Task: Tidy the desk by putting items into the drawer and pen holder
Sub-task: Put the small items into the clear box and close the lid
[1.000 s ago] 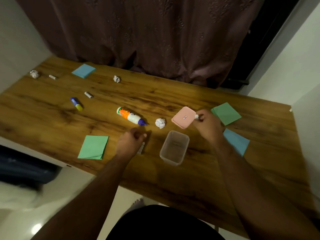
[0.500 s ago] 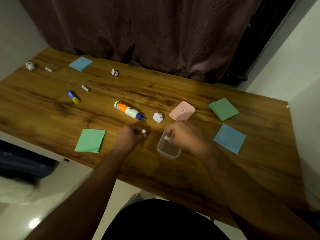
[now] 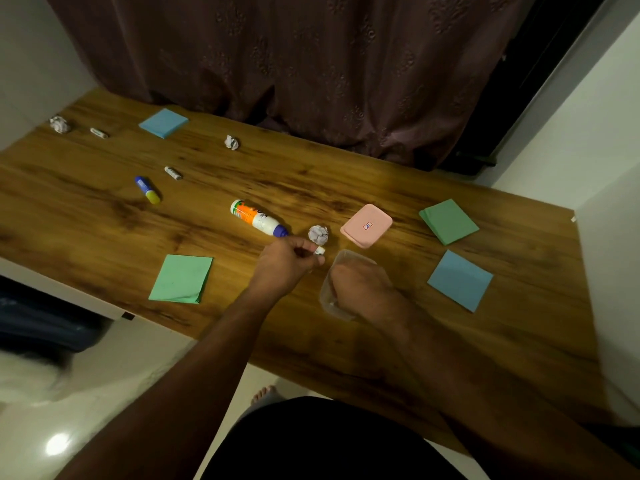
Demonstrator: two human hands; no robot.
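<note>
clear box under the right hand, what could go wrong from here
The right hand covers the clear box, so the small white piece pinched by the left hand may miss its opening. The paper ball and glue bottle lie close by and could get knocked.

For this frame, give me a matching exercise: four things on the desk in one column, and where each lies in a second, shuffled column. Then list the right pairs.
Things
1. pink lid
2. glue bottle
3. clear container
4. small white piece

Places
A. pinched in the left hand
B. under the right hand, near the desk's front edge
C. lying on its side, left of the crumpled paper ball
D. flat on the desk, right of the crumpled paper ball

Pairs: 1-D, 2-C, 3-B, 4-A
</note>
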